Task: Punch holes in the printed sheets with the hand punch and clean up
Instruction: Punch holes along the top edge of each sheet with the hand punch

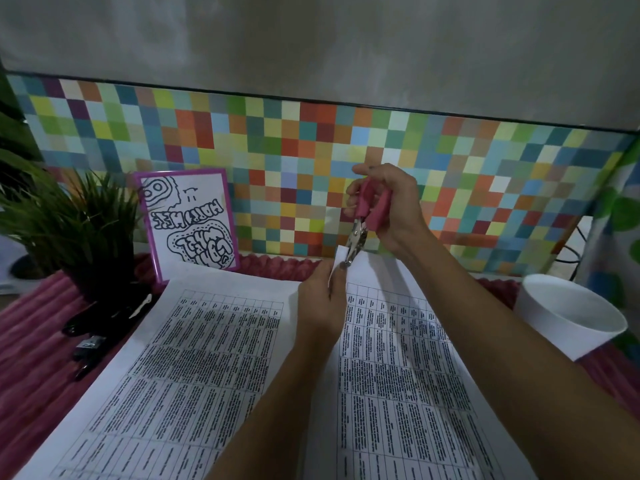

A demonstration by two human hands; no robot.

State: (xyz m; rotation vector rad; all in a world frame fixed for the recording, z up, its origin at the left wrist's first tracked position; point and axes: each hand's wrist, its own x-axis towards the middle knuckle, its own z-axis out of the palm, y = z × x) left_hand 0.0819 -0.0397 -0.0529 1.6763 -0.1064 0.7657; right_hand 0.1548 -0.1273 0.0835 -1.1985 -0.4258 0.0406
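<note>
Pink handles of the punch point(363, 220) are gripped in the right hand point(391, 206), fingers curled around them. The hand is raised above the far side of the table. The metal head of the punch points down and sits on the lifted far corner of a printed sheet point(398, 375). The left hand point(320, 306) pinches this corner just below the punch head. The rest of the sheet lies on a pink cloth point(31, 358). A second sheet point(190, 358) lies flat just beside it, on the left. A white cup point(540, 306) stands on the right, near the sheets. On the left are a plant point(69, 216), a framed drawing point(188, 220) and black clips point(100, 320).
</note>
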